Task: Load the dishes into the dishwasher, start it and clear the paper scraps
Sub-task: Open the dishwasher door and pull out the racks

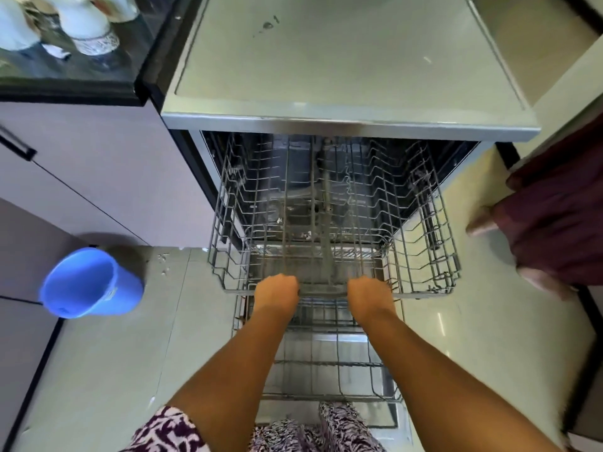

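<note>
A: Quick, which step are we on?

B: Prep, I'd say, pre-loading. Both hands are on the dishwasher's (pixel 342 123) upper rack (pixel 424 256). Left hand (pixel 276 290) and right hand (pixel 368 293) sit side by side on its front rail, fingers curled round the wire, clamped on it.

A: Rack in or out?

B: Out, well fwd of the tub. The lower rack (pixel 326 363) is out too, under it and closer to the person. Can't tell from one shot whether the top one is going in or out.

A: Any dishes loaded?

B: None in either rack, both bare wire. Some white ceramic pieces (pixel 88 24) stand on the dark worktop (pixel 65 83) far left; can't tell if they're the load.

A: Scraps?

B: Paper scraps (pixel 163 264) are on the floor left of the machine, just beside a blue bucket (pixel 91 282). Not cleared yet.

A: So next?

B: My guess: settle the top rack so both tiers can be reached, let go, then fetch the dishes. An even pull on both sides is needed or it'll skew on the runners. Start btn and scraps come later, so the task is at an early stage.
</note>
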